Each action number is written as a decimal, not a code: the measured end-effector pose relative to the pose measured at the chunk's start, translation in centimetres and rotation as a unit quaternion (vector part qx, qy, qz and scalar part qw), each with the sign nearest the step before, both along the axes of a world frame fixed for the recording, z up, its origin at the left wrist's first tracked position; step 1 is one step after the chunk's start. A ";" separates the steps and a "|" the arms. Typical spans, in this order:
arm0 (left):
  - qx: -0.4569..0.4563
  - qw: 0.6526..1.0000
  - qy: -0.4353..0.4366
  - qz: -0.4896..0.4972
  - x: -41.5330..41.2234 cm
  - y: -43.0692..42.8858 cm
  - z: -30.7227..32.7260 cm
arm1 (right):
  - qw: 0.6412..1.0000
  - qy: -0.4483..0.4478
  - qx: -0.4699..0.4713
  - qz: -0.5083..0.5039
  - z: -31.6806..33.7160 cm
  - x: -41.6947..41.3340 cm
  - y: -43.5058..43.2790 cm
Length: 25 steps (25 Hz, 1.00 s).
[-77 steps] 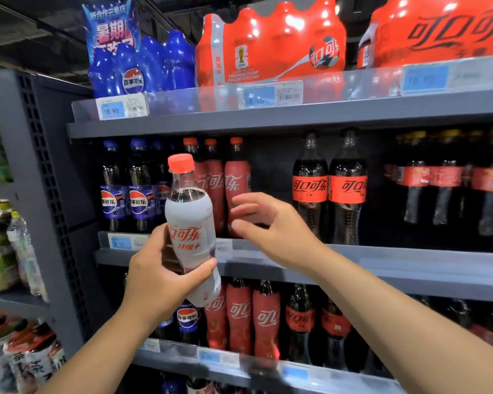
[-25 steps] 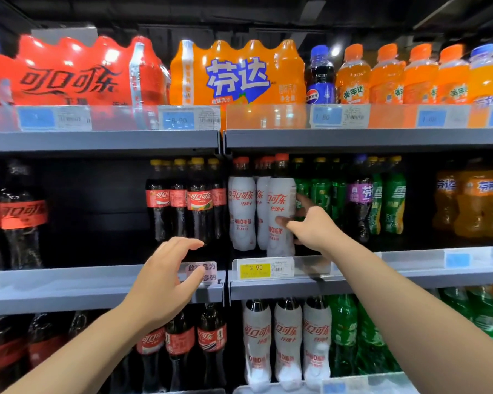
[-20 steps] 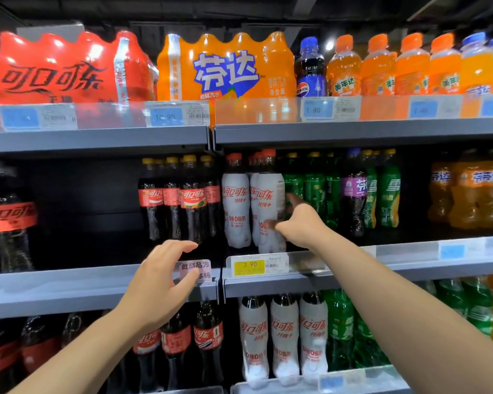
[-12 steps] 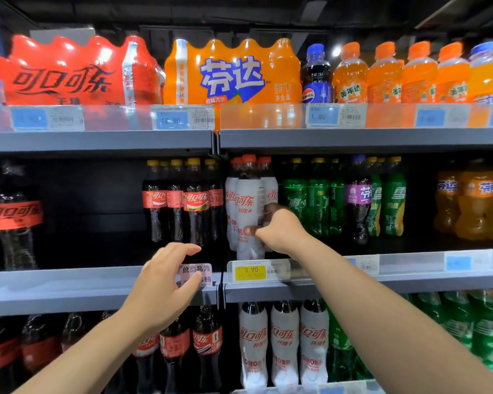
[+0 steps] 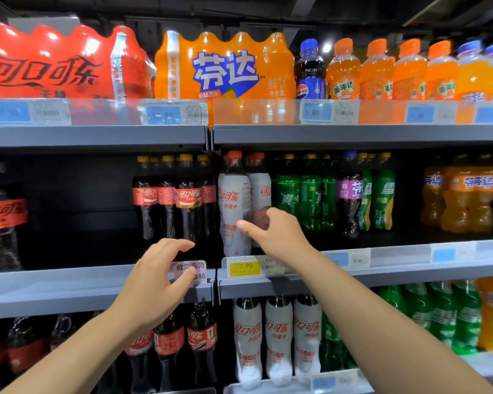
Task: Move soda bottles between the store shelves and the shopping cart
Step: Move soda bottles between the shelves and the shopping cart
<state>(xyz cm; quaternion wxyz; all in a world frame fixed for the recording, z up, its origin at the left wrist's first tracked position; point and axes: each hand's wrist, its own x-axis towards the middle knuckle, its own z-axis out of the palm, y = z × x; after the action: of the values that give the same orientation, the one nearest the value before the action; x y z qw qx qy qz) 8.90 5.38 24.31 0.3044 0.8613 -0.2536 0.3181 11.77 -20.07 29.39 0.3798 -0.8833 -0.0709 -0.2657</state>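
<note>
Since the white-label cola bottle (image 5: 235,203) stands upright at the very front of its row on the middle shelf (image 5: 69,291), right above the yellow price tag (image 5: 244,266), this looks like stocking it where it belongs, though pulling it out can't be ruled out. The right hand (image 5: 276,234) grips it low down, thumb across the front of the label and fingers curled round the right side and back. That's a sensible hold for sliding a tall bottle in under the top shelf (image 5: 97,136) without tipping its neighbours. How hard it squeezes, no idea. The left hand (image 5: 154,280) hovers in front of the pink tag (image 5: 190,273), fingers spread and loose with nothing in it, probably ready to steady things. As for what's in what, the middle shelf has yellow-capped cola bottles (image 5: 187,197) to the left of the white ones, then green soda bottles (image 5: 292,194), a purple-label bottle (image 5: 349,194) and orange soda bottles (image 5: 461,200) off to the right. Up top sit a red multipack (image 5: 54,64) and an orange multipack (image 5: 225,66). The lower shelf (image 5: 484,362) has three more white-label bottles (image 5: 276,336). No shopping cart in view.
</note>
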 end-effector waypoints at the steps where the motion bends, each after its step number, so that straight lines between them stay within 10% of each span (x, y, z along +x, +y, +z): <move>1: -0.002 1.000 -0.001 -0.007 0.0 -0.1 0.0 | 0.999 -0.041 0.017 0.007 -0.4 -1.5 -0.6; 14: 0.005 0.973 -0.083 -0.215 -1.0 -6.2 -0.5 | 0.985 -0.140 0.071 -0.074 -4.6 -14.9 -9.2; 25: 0.049 0.984 -0.063 -0.158 1.6 -20.3 2.4 | 0.997 -0.049 -0.031 -0.054 -1.7 -8.0 -22.7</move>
<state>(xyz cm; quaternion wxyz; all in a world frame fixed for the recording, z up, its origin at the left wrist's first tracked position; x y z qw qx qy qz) 10.54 -14.95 26.70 0.2915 0.8028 -0.4201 0.3066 3.75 -42.82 27.69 0.3337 -0.8830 -0.0495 -0.3263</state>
